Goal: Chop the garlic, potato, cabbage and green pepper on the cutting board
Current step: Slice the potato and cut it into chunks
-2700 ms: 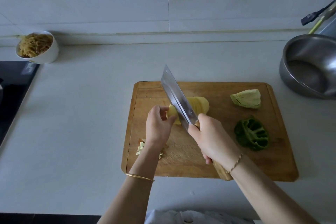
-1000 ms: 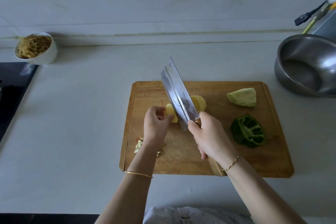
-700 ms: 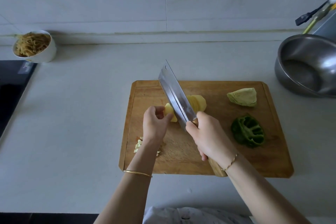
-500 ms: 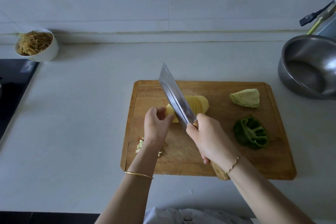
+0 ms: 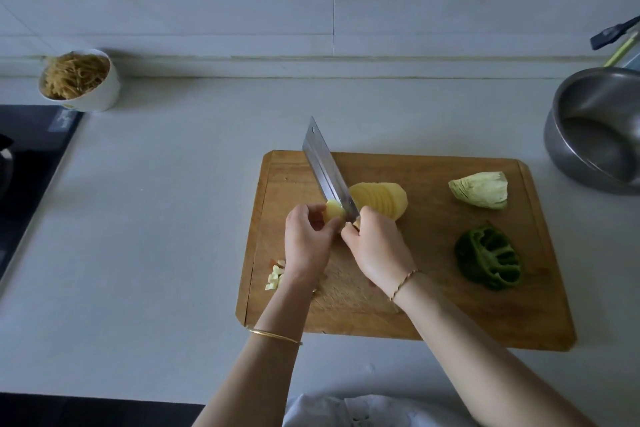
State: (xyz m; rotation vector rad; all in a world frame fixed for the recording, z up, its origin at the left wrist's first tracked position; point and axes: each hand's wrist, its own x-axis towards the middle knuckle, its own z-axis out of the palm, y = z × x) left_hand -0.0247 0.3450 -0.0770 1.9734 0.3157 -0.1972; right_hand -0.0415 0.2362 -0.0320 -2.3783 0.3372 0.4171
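1. On the pale countertop (image 5: 156, 218) lies the wooden cutting board (image 5: 433, 315), with a steel bowl (image 5: 595, 135) beyond its far right corner and a black cooktop (image 5: 31, 163) at the left edge.
2. Near the wall at far left stands a white cup (image 5: 93, 90) filled with thin brown strands.
3. Across the board's middle, the cleaver (image 5: 329, 170) stands with its blade down in the potato (image 5: 379, 199), tip pointing away from the person.
4. The right hand (image 5: 377, 246) is clenched around the cleaver's handle, which it hides.
5. The left hand (image 5: 306, 241) pinches the uncut end of the potato with curled fingertips, just left of the blade.
6. To the right of the blade, the cut slices lean together in a fanned row.
7. The green pepper (image 5: 488, 258) lies open side up near the board's right edge.
8. The cabbage (image 5: 479, 189) wedge rests at the far right corner, well apart from the pepper.
9. Chopped garlic (image 5: 275, 276) sits in a small pile near the left edge, beside the left wrist.
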